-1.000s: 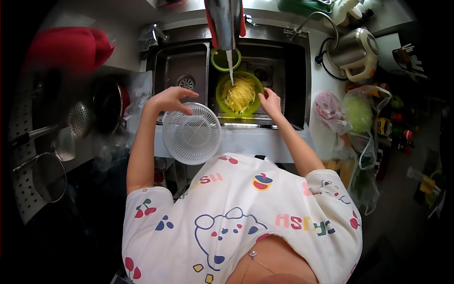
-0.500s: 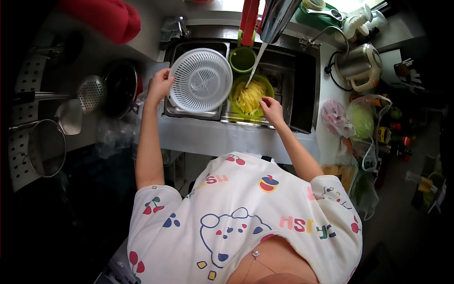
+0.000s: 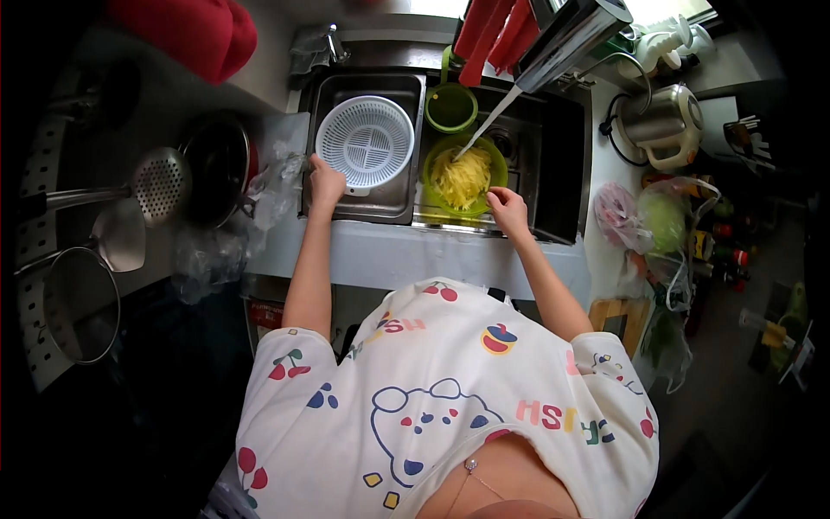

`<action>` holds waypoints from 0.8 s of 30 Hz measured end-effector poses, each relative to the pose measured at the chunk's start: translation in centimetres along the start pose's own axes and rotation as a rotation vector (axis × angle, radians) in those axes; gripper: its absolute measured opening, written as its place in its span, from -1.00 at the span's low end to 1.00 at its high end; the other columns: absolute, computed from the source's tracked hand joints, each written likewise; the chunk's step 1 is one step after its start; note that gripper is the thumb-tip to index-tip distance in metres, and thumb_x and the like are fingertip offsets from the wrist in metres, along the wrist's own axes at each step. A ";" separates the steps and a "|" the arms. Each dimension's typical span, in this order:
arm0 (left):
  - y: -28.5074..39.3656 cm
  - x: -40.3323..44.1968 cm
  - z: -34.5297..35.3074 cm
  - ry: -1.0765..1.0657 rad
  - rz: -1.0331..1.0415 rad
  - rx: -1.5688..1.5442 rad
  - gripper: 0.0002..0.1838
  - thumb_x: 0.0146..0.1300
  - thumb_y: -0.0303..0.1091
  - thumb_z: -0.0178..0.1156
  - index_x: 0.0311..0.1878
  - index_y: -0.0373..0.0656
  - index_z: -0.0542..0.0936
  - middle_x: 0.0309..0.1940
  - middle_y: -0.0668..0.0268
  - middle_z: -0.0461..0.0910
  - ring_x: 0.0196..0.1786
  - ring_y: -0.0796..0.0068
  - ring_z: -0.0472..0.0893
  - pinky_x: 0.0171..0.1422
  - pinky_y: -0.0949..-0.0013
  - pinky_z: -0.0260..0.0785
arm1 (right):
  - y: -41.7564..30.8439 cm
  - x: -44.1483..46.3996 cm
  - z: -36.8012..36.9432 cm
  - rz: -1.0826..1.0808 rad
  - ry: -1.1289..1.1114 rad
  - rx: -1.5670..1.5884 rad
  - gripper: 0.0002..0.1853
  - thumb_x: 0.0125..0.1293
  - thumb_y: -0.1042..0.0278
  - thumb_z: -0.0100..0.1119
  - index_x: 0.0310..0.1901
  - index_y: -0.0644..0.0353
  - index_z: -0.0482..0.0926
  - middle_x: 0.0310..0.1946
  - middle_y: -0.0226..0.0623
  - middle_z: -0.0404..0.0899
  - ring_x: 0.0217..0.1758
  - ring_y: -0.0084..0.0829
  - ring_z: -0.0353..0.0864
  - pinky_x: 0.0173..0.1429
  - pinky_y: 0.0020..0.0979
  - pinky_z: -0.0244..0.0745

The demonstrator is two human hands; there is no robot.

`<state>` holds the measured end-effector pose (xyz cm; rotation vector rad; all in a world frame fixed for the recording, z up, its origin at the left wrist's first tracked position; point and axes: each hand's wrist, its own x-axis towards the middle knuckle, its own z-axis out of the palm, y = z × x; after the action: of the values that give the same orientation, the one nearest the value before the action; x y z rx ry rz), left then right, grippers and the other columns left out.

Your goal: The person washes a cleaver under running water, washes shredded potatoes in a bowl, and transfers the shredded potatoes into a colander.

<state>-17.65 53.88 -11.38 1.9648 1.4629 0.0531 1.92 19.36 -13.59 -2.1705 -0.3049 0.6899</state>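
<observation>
A white plastic colander [image 3: 365, 143] sits low in the left sink basin [image 3: 393, 210], open side up. My left hand [image 3: 327, 183] is at its lower left rim, fingers closed on the edge; the fingertips are partly hidden. In the right basin, a green bowl [image 3: 429, 186] holds pale yellow shreds [image 3: 461, 179] in water. My right hand [image 3: 508, 210] pinches the bowl's right rim between thumb and fingers. Water runs from the faucet [image 3: 571, 43] onto the shreds.
A green cup-like container [image 3: 450, 107] stands behind the bowl. Red cloths or gloves [image 3: 493, 39] hang by the faucet. An electric kettle [image 3: 666, 121] and bagged produce [image 3: 664, 221] are on the right. A skimmer [image 3: 161, 187] and other utensils hang left.
The colander has gone down into the left basin, and my left hand has moved down and right along with it. My right hand stays at the bowl's rim. The view has shifted slightly.
</observation>
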 end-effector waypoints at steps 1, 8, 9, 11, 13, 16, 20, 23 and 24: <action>-0.3 -0.1 0.2 0.007 0.014 0.005 -0.51 0.12 -0.51 -0.05 0.14 -0.34 0.12 -0.09 -0.38 0.51 0.03 -0.37 0.50 0.14 -0.11 0.32 | 0.3 0.2 0.4 0.012 -0.006 0.007 -0.67 0.23 0.18 0.23 -0.08 0.23 0.66 -0.28 -0.17 0.71 -0.21 -0.31 0.70 -0.06 -0.37 0.54; -1.4 -0.1 0.6 -0.031 0.025 0.070 -0.24 0.18 -0.34 0.15 0.37 -0.43 0.06 0.10 -0.28 0.47 0.18 -0.22 0.47 0.28 0.04 0.31 | 0.8 1.5 1.8 0.030 -0.035 -0.010 -0.65 0.21 0.15 0.23 -0.10 0.25 0.66 -0.26 -0.13 0.70 -0.18 -0.26 0.70 -0.05 -0.34 0.54; -1.3 -0.5 0.3 -0.039 0.012 0.085 -0.20 0.18 -0.30 0.20 0.39 -0.44 0.06 0.14 -0.25 0.46 0.20 -0.19 0.46 0.30 0.08 0.30 | 0.8 1.7 1.7 0.020 -0.040 -0.020 -0.65 0.21 0.16 0.23 -0.10 0.25 0.66 -0.26 -0.12 0.70 -0.17 -0.25 0.70 -0.04 -0.34 0.54; 0.5 -2.7 -1.1 0.038 0.044 0.080 -0.20 0.17 -0.33 0.21 0.39 -0.45 0.07 0.24 -0.25 0.36 0.27 -0.17 0.40 0.34 0.10 0.27 | 0.7 2.3 1.5 0.000 -0.051 -0.039 -0.65 0.21 0.17 0.22 -0.09 0.26 0.65 -0.24 -0.12 0.70 -0.16 -0.22 0.69 -0.04 -0.33 0.54; 1.7 -4.6 -1.9 0.125 0.071 0.106 -0.25 0.18 -0.37 0.22 0.38 -0.41 0.14 0.28 -0.20 0.32 0.30 -0.14 0.36 0.36 0.12 0.23 | 0.4 3.0 1.1 -0.016 -0.070 -0.095 -0.65 0.22 0.18 0.21 -0.09 0.25 0.65 -0.23 -0.11 0.70 -0.14 -0.21 0.69 -0.02 -0.32 0.54; 3.4 -6.6 -2.8 0.167 0.167 0.166 -0.33 0.20 -0.44 0.20 0.37 -0.32 0.19 0.14 -0.15 0.37 0.20 -0.09 0.42 0.27 0.11 0.30 | 0.7 4.5 0.8 -0.049 -0.094 -0.146 -0.65 0.22 0.20 0.20 -0.06 0.26 0.64 -0.23 -0.08 0.69 -0.12 -0.16 0.68 0.02 -0.29 0.54; 8.9 -9.6 -0.6 0.065 0.378 -0.099 -0.63 0.20 -0.42 0.21 0.09 -0.24 0.53 -0.09 0.04 0.57 -0.05 0.08 0.59 0.05 0.19 0.44 | 0.8 6.8 1.2 -0.090 -0.106 -0.141 -0.63 0.20 0.26 0.19 0.01 0.27 0.60 -0.14 0.00 0.65 0.00 -0.05 0.62 0.15 -0.23 0.48; 11.4 -10.7 6.3 -0.274 0.376 -0.304 -0.62 0.21 -0.37 0.19 0.11 -0.22 0.54 -0.12 0.05 0.64 -0.11 0.17 0.65 0.01 0.26 0.47 | 2.5 9.6 2.7 -0.252 -0.121 -0.200 -0.53 0.19 0.30 0.20 0.14 0.26 0.50 0.06 0.07 0.54 0.16 0.02 0.49 0.27 -0.20 0.38; 11.9 -10.7 9.0 -0.352 0.353 -0.305 -0.57 0.22 -0.35 0.18 0.16 -0.24 0.51 -0.09 0.03 0.64 -0.09 0.18 0.65 0.04 0.27 0.46 | 2.9 10.3 3.2 -0.261 -0.150 -0.214 -0.49 0.18 0.30 0.21 0.19 0.24 0.45 0.12 0.08 0.48 0.21 0.04 0.45 0.30 -0.18 0.36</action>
<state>-7.99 38.61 -8.17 1.8438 0.8225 0.0764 8.51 24.05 -21.30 -2.2269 -0.7573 0.6976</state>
